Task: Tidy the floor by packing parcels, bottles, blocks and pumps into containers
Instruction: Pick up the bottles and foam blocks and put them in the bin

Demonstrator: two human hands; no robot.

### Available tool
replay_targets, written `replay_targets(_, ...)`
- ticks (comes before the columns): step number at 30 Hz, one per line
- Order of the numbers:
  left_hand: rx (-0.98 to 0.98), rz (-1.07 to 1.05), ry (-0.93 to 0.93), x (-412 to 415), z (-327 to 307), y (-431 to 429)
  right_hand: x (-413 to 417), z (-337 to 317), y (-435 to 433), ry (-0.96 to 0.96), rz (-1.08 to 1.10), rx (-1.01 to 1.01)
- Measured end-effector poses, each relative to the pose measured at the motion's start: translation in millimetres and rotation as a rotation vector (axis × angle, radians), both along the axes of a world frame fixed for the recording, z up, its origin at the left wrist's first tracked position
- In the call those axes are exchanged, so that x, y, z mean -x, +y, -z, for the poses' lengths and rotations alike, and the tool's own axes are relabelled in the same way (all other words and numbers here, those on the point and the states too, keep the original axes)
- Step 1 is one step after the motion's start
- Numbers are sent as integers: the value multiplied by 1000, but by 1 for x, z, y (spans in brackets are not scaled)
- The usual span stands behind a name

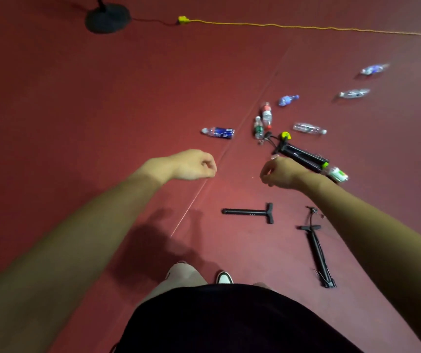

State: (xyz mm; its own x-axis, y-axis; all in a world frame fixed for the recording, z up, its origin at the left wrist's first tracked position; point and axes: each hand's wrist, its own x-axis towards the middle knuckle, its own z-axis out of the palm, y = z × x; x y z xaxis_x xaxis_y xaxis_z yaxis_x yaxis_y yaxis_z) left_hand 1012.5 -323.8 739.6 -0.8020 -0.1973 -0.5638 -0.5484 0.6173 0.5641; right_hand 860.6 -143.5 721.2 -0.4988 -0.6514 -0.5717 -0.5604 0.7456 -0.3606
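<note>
Both my arms reach out over the red floor. My left hand (194, 164) and my right hand (278, 173) hang with loosely curled fingers and hold nothing. Several plastic bottles lie scattered ahead: a blue-labelled bottle (218, 133), a green-labelled bottle (258, 128), a red-labelled bottle (267, 115) and a clear bottle (309, 128), with more farther right. A black pump with yellow-green parts (301, 154) lies just beyond my right hand. A T-handled black pump (248, 212) and a thin black pump (317, 250) lie nearer me. No container is in view.
A round black stand base (107, 17) sits at the far left. A yellow cable (306, 27) runs across the back from a yellow plug (183, 19). A floor seam (204, 184) runs diagonally between my hands. My shoe (224, 277) shows below.
</note>
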Motion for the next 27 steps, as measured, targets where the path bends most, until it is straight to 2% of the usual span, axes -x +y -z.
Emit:
replay_targets(6,16,164,-14,101,2,-3,74,9,47,11,232,-32)
replay_targets(16,-78,286,54,279,11,-3,180,7,83,134,596,-52)
replay_targets(27,-70,449,140,459,10,53,300,2,133,136,839,2)
